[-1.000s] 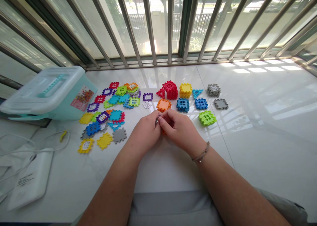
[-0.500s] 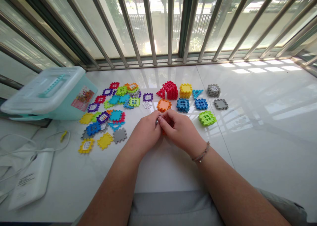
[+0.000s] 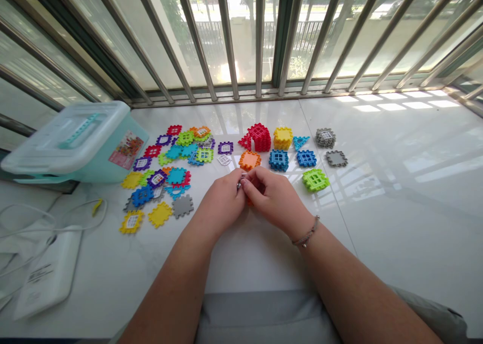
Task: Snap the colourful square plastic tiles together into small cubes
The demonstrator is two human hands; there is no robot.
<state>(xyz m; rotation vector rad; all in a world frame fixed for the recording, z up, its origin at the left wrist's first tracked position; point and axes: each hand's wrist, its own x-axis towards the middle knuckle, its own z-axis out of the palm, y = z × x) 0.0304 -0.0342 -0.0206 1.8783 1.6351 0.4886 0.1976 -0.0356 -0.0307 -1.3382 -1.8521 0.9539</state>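
Left hand (image 3: pixel 226 195) and right hand (image 3: pixel 273 193) meet around a mostly hidden orange plastic piece (image 3: pixel 249 201)
Curled fingers hold it, nearer than the orange toothed square plastic tile (image 3: pixel 249 159) and left of the lime-green toothed plastic tile (image 3: pixel 316 180)

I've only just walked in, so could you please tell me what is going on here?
A person's left hand and right hand meet around an orange piece that they mostly hide, so their exact grip cannot be told. Beyond them stand a red stack, a yellow stack and a blue stack. On the left, mixed loose pieces lie beside a lidded box.
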